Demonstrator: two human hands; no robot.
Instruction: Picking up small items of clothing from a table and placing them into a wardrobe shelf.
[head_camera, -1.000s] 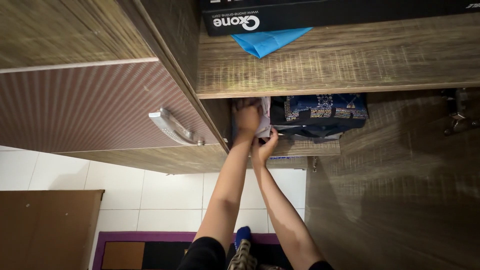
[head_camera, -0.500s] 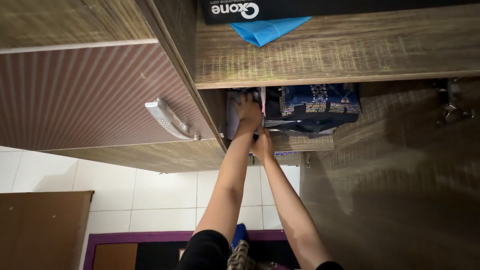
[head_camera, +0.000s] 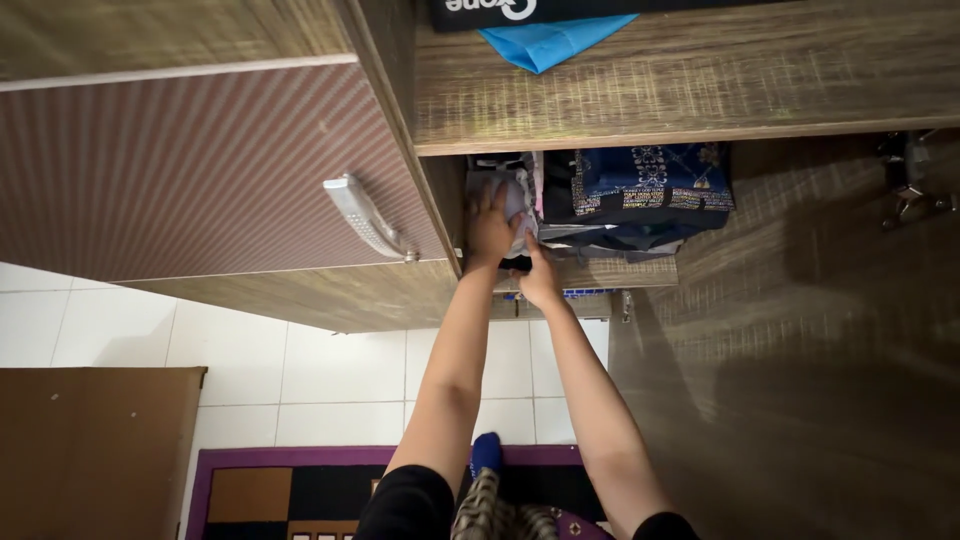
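Pale folded cloth (head_camera: 512, 200) sat upper centre of frame, in shelf (head_camera: 600, 272) w/ dark patterned fabric stack (head_camera: 645, 185) just right. Left hand (head_camera: 490, 228) lay spread flat on it, nearer; right hand (head_camera: 540, 280) just below, fingers up at its edge, grip unclear.

Views: we have one, head-worn.
Facing: steeply downward along a brown wood-grain wardrobe (head_camera: 690, 90) to the white tiled floor (head_camera: 330, 380).
Nearness: shelves at arm's reach.
Shared scene: none.
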